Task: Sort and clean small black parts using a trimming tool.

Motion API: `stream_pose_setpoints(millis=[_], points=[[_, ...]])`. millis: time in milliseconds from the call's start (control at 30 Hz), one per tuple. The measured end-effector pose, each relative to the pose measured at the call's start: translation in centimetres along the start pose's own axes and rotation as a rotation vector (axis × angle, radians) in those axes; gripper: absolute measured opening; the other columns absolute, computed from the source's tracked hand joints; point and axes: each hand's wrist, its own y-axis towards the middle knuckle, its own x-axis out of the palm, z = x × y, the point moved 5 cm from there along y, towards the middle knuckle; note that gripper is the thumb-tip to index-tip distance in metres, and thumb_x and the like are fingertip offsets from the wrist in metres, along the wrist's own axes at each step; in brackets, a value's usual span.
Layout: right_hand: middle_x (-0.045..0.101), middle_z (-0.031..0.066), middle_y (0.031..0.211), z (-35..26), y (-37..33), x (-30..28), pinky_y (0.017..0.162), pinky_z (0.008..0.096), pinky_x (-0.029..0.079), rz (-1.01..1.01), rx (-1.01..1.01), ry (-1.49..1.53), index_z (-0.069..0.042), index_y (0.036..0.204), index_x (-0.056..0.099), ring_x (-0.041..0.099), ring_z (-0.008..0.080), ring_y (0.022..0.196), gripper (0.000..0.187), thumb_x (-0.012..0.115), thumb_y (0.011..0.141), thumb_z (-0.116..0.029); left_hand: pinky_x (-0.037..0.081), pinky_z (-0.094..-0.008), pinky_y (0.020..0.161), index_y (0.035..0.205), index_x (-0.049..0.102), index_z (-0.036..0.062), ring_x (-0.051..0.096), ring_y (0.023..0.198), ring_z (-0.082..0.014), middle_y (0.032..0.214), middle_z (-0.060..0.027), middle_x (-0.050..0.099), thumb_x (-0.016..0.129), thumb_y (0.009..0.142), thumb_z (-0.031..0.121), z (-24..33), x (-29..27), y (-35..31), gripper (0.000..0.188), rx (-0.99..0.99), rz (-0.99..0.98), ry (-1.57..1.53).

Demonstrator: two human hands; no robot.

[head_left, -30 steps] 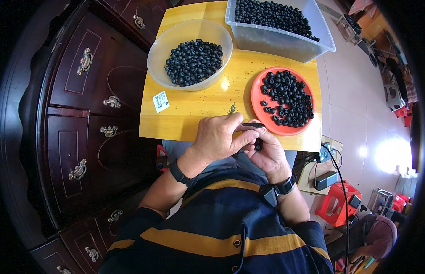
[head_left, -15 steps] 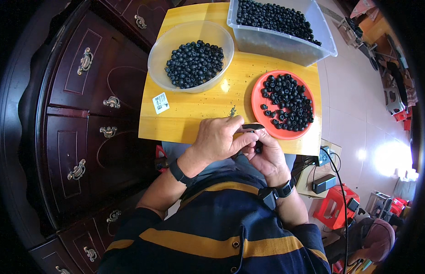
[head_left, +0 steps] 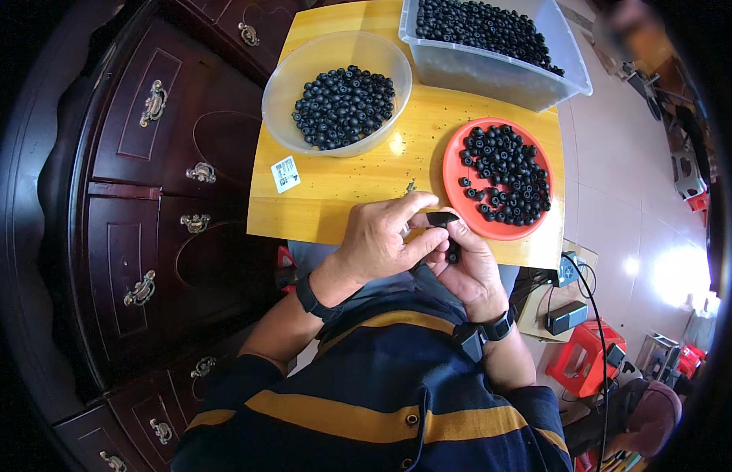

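A dark wooden cabinet (head_left: 134,204) stands left of the yellow table (head_left: 326,206). On the table's left part lies a white label (head_left: 285,174), and beyond it a clear bowl (head_left: 279,102) of black beads (head_left: 342,110). At the table's near edge the left hand (head_left: 377,240) grips a dark blade (head_left: 440,219); the right hand's (head_left: 472,271) curled fingers hold a black bead (head_left: 453,256). A plastic tub (head_left: 492,85) and red plate (head_left: 453,161), both bead-filled, occupy the table's right; beyond stands a red stool (head_left: 588,379). Compared with a second ago, the blade shows a broader face.

Navy shirt (head_left: 358,374) with mustard stripes (head_left: 326,414) and front buttons (head_left: 411,420), two black wristbands (head_left: 309,299), greyish-blue trousers (head_left: 374,291).
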Motion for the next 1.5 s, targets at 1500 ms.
stream_pose_setpoints(millis=[1500], points=[[0.066,0.011,0.083,-1.9,-13.9,12.2,0.059,0.0275,0.048,-0.762,-0.272,-0.245,0.003,0.101,0.069,0.062,0.0151,0.071,0.024,0.059,0.099,-0.02,0.037,-0.0194,0.061,0.113,0.064,-0.0057,0.04,0.066,-0.0025,0.074,0.0065,0.047,0.069,0.092,0.002,-2.0,-1.2,-5.0,0.023,-0.348,-0.13,-0.123]])
